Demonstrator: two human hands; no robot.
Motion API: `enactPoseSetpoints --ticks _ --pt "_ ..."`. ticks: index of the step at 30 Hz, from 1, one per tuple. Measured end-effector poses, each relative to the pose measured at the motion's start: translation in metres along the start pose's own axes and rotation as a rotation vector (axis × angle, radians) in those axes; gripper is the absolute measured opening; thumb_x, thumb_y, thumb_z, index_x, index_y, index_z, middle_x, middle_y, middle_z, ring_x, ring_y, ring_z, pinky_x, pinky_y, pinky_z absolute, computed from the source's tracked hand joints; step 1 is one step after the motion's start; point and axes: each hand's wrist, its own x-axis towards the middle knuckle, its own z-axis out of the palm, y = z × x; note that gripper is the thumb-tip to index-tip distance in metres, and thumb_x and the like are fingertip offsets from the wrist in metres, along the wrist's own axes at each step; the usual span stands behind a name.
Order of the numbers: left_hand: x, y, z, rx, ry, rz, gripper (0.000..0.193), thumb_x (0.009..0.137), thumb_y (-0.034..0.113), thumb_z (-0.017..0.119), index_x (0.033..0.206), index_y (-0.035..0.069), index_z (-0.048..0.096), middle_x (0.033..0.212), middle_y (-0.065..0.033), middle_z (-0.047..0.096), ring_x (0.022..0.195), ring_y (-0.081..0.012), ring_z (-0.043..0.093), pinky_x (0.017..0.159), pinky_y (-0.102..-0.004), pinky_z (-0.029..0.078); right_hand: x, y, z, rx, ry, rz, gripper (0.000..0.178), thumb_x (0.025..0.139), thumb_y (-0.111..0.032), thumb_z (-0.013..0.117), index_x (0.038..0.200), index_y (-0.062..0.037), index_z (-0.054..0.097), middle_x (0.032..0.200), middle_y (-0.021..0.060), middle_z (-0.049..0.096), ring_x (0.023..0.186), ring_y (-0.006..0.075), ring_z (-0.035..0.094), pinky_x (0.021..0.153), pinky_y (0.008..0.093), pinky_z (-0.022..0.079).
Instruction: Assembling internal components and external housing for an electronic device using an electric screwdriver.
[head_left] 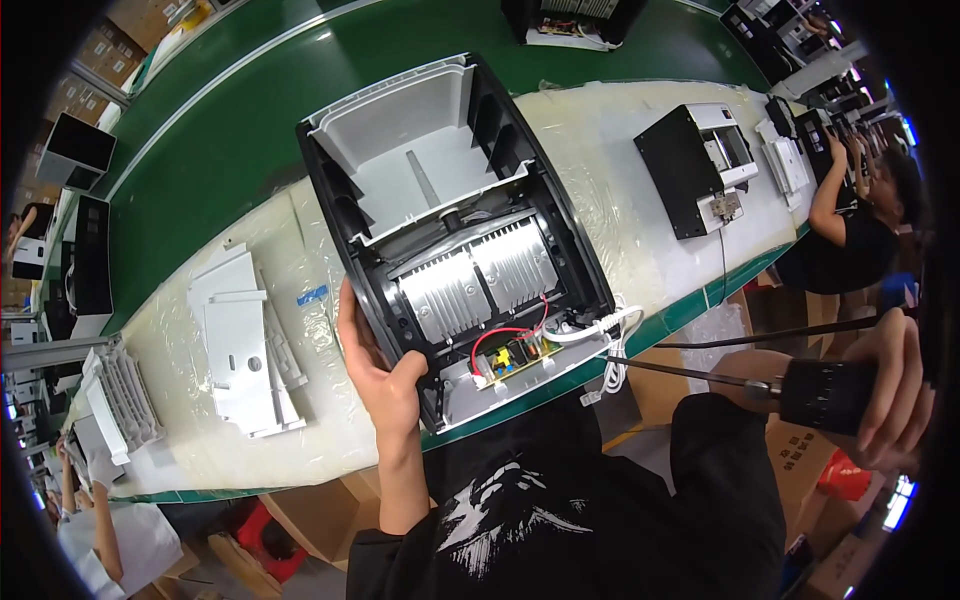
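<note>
An open black appliance housing [330, 190] lies on the padded bench in front of me. It holds a light grey bin [405, 150], two finned silver heat sinks [445, 300] and a circuit board [515, 365] with red wires. My left hand [388, 390] is closed on the housing's near left edge. Off to the right, past the bench edge, my right hand [890, 400] wraps round a black power screwdriver [825, 395]. Its long thin bit [680, 372] points left toward the housing's near right corner. A bundled white cable [615, 370] hangs at that corner.
White flat panels [235, 340] and a small blue piece [312, 295] lie left of the housing. A black and white unit [690, 170] stands to the right. A green conveyor [220, 170] runs behind. Co-workers sit at both ends; cardboard boxes [800, 460] stand below.
</note>
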Motion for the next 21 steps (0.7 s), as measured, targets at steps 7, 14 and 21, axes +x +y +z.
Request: enactPoseSetpoints --ticks 7,14,21 --pt "-0.004 0.003 -0.001 -0.018 0.007 0.004 0.09 0.054 -0.005 0.046 0.141 -0.003 0.026 0.126 -0.0153 0.045 0.115 -0.0231 0.047 0.1 -0.0284 0.035 -0.035 0.024 0.024 -0.449 0.151 0.091 0.055 0.077 -0.042 0.072 0.114 -0.0076 0.05 0.071 0.0082 0.059 0.051 0.0149 0.06 0.045 0.0224 0.054" --pt "-0.003 0.001 -0.001 0.006 0.011 -0.001 0.09 0.053 -0.005 0.047 0.141 -0.003 0.026 0.126 -0.0148 0.045 0.115 -0.023 0.047 0.101 -0.0289 0.033 -0.087 0.058 0.029 -0.304 0.155 0.192 0.085 0.067 -0.049 0.078 0.129 -0.0189 0.028 0.086 0.0199 0.059 0.066 0.0297 0.062 0.059 0.0384 0.052" --pt "-0.002 -0.001 -0.001 0.023 0.024 0.021 0.091 0.053 -0.004 0.047 0.141 -0.002 0.027 0.128 -0.0153 0.045 0.117 -0.0241 0.046 0.102 -0.0293 0.032 -0.098 0.073 0.038 -0.398 0.227 0.088 0.09 0.064 -0.053 0.079 0.128 -0.0156 0.028 0.084 0.0205 0.059 0.063 0.0292 0.062 0.057 0.0389 0.053"
